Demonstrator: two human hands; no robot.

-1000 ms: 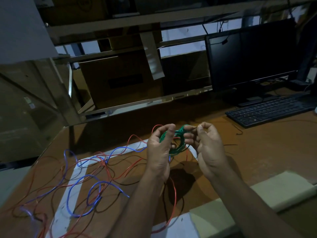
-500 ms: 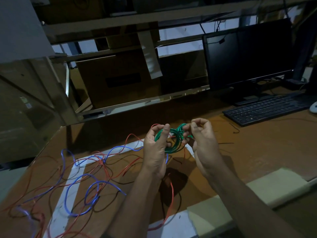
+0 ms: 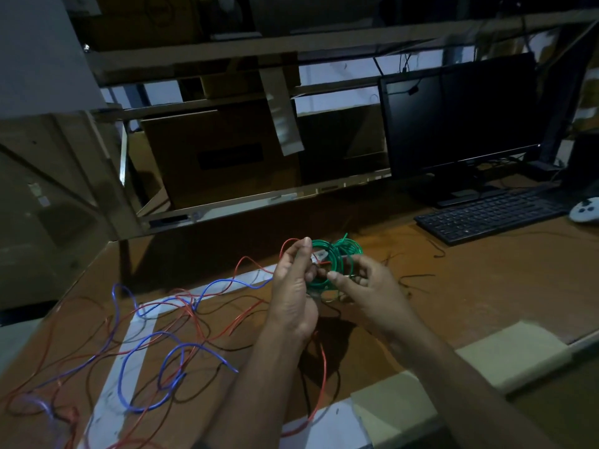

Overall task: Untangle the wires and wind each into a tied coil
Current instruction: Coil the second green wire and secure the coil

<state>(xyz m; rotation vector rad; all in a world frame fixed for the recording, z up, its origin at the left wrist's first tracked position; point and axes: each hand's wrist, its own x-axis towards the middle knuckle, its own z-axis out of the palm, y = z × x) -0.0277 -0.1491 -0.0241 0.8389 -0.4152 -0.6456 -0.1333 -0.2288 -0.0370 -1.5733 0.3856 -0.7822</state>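
Toward the desk's (image 3: 486, 286) left edge lies a loose tangle of thin, glossy wires: a blue wire (image 3: 155, 367) in wide loops, red wires (image 3: 227, 325) crossing it, and dark wires (image 3: 227, 346) that are hard to follow in the dim light. They sprawl over a brown, matte surface marked with pale tape strips (image 3: 129, 351). One red strand runs on toward the desk's near edge under the forearms.

Above the middle of the desk, both hands hold a green wire coil (image 3: 330, 254) off the surface. The left hand (image 3: 291, 286) is raised on edge, thumb upward, its fingers curled round the left side of the coil; the fingertips themselves are hidden behind the hand. The coil is a bundle of many round turns of smooth green insulation, with a short free end sticking up at its top right. The right hand (image 3: 366, 286) sits just beside it, thumb and fingers closed narrowly in a pinch at the coil's lower right; exactly which strand it pinches cannot be told.

Near the desk's right near corner lie flat, pale foam-like pads (image 3: 509, 354). Toward the far right edge stand a black keyboard (image 3: 492, 215), a dark monitor (image 3: 460, 118) and a white rounded device (image 3: 586, 209).
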